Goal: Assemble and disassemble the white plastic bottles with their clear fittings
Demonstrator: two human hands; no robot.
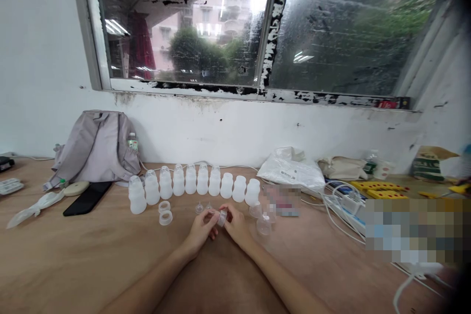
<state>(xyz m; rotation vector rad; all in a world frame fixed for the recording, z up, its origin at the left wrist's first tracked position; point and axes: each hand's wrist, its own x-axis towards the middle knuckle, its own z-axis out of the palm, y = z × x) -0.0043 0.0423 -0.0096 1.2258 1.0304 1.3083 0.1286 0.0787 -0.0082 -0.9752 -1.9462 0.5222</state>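
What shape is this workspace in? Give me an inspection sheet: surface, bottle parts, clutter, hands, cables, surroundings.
Surface: brown tabletop, pixelated in places at right.
Bottle parts: ten white bottles in a curved row, seven with clear covers, the right-hand three without; two white rings at left, two clear teats behind the hands, loose clear domes at right.
Clutter: backpack, black phone, white plastic bag.
Hands: left hand and right hand together hold a small ring-shaped piece.
Cables: white cables looping at right.
Surroundings: window with peeling frame, marked white wall.
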